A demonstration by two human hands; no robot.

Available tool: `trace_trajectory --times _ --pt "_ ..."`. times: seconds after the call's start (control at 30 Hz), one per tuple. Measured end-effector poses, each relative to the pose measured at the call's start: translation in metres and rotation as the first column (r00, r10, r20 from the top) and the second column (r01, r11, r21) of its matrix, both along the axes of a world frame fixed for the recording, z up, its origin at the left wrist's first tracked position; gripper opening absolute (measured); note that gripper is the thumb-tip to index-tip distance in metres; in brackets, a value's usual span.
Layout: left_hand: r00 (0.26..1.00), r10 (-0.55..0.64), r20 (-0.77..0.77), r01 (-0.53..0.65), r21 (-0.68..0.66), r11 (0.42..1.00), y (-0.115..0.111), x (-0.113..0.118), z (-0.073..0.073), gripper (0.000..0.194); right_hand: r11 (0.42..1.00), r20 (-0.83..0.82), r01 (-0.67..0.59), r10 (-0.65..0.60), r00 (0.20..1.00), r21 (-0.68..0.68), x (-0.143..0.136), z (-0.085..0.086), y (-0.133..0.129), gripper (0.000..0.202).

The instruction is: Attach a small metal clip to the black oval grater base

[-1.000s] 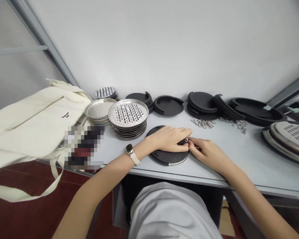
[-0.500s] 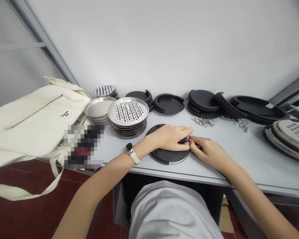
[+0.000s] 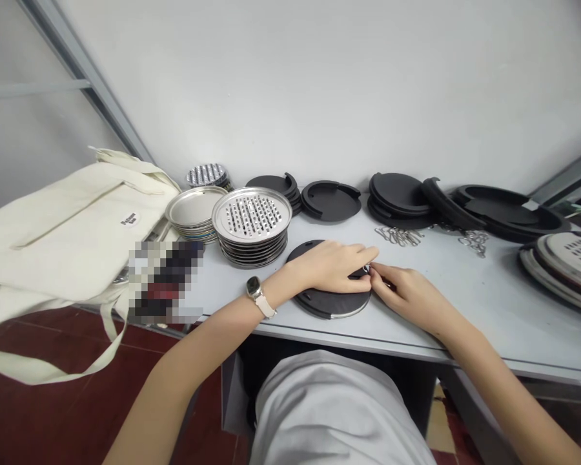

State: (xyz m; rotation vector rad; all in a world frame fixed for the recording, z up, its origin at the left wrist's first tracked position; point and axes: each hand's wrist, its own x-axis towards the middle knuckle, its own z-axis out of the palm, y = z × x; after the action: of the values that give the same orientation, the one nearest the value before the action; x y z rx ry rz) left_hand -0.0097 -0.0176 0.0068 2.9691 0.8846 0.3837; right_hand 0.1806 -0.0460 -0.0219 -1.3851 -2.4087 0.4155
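Note:
A black round plate (image 3: 334,302) lies near the front edge of the table, with a thin silvery rim showing at its lower right. Across its top rests my left hand (image 3: 334,266), fingers bent over toward the right edge and thumb below them, holding the plate. At that edge, my right hand (image 3: 399,289) pinches a small shiny metal clip (image 3: 366,268) between thumb and forefinger. The fingertips of both hands nearly meet there. Most of the clip is hidden by the fingers.
Stacked metal grater discs (image 3: 252,216) and plain metal discs (image 3: 196,208) stand left, beside a cream bag (image 3: 72,226). Black round holders (image 3: 332,200) line the wall. Loose metal clips (image 3: 399,236) lie before them. Larger grater plates (image 3: 569,258) sit at the right.
The view has shifted slightly, so everything appears a little further right. Both hands keep nearly the same hold on the plate and clip.

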Motion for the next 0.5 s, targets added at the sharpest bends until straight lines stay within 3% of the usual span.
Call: trace_trajectory --times 0.5 --pt "1.0 0.007 -0.006 -0.007 -0.017 1.0 -0.0009 0.0007 0.0011 0.021 1.0 0.008 0.009 -0.009 1.0 -0.013 0.0001 0.0001 -0.0002 0.028"
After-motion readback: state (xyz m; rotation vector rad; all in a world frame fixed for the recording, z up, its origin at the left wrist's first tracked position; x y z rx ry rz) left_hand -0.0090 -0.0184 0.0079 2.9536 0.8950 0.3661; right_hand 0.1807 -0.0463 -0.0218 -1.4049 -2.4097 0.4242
